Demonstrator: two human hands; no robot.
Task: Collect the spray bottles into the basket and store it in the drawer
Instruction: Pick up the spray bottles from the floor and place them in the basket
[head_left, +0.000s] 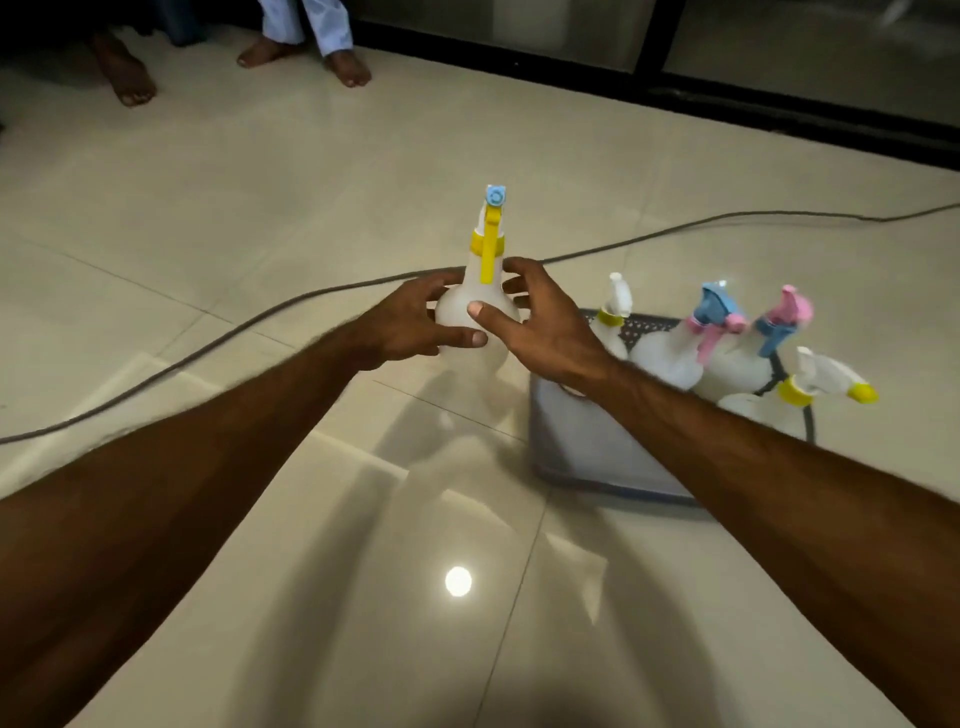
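A white spray bottle (480, 291) with a yellow trigger and a blue nozzle stands upright on the tiled floor at centre. My left hand (410, 325) wraps its left side and my right hand (540, 325) wraps its right side, thumbs across the front. Just to the right sits a grey basket (592, 447) holding several white spray bottles: one with a white head and yellow collar (613, 312), one with a blue and pink head (714, 317), one with a pink and blue head (784, 317), and one lying tilted with a yellow nozzle (821, 387). My right forearm hides part of the basket.
A dark cable (260, 322) runs across the floor behind the bottle, from the left edge to the far right. Bare feet of other people (348, 67) stand at the back left. Dark-framed glass panels (779, 78) line the back right. No drawer is in view.
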